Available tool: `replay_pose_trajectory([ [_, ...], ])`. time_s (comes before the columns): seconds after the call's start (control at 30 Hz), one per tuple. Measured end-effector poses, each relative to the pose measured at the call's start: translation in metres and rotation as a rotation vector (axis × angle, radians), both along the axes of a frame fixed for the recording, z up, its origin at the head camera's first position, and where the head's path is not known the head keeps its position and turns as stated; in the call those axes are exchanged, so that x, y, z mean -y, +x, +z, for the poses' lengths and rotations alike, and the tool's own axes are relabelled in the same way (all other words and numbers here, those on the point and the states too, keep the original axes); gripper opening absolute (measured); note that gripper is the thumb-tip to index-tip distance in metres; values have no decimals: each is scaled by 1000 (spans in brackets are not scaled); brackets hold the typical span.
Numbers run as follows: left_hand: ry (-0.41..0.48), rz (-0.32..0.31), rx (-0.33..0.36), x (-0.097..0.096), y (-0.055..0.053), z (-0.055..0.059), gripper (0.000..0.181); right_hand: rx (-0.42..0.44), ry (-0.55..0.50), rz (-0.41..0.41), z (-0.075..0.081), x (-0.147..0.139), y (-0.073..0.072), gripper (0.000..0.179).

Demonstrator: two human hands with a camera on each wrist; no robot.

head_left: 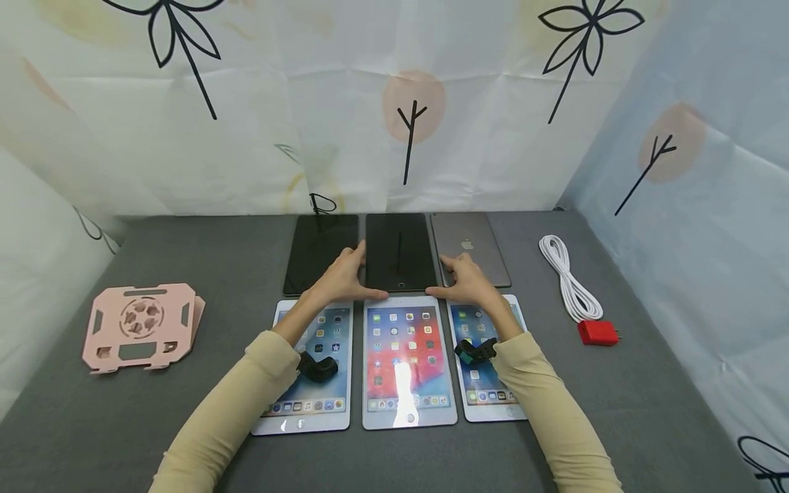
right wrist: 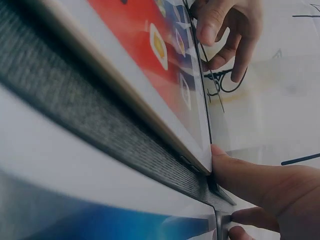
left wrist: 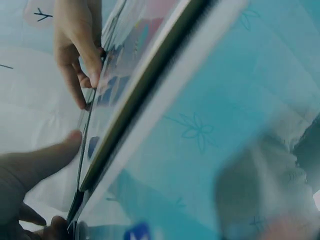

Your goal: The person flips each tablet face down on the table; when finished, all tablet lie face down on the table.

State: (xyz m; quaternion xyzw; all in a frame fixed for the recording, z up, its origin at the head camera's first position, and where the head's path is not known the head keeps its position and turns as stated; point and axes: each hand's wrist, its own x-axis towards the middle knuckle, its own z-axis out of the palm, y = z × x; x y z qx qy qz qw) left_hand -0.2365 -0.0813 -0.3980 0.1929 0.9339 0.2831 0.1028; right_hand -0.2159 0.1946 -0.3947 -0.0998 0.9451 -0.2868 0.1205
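A cloth-walled tabletop booth: plant-printed sheets [head_left: 481,144] beyond and beside a grey table [head_left: 653,411].

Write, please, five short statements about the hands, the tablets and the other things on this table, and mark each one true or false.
1. The left hand and the right hand are on opposite sides of the middle black tablet. True.
2. The three white-framed tablets have dark screens. False: their screens are lit.
3. The grey tablet lies with its logo facing up. True.
4. The pink slotted stand lies to the right of all the tablets. False: it lies to their left.
5. The red adapter lies near one end of the coiled white cable. True.
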Motion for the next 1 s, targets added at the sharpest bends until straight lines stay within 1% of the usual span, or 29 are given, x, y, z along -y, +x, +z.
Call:
replay_pose_trajectory([
  [0.1, -29, 25, 8, -2, -1, -3, 122, -5, 23, -17, -2, 2, -1, 88],
  [0.2, -69, 45, 8, -4, -1, -6, 120, 7, 28, -32, -3, 2, 0, 83],
  [0.3, -91, 60, 10, -7, -2, -8, 117, 16, 28, -31, -3, 3, 1, 79],
  [0.53, -91, 73, 8, -8, -3, -10, 108, 38, -6, -39, -3, 7, 3, 77],
  [0.73, -76, 84, 8, -6, -5, -8, 109, 77, -73, -70, -4, 13, 3, 76],
  [1.0, -32, 92, -3, -6, -5, -7, 106, 121, -209, -133, -6, 19, 3, 77],
])
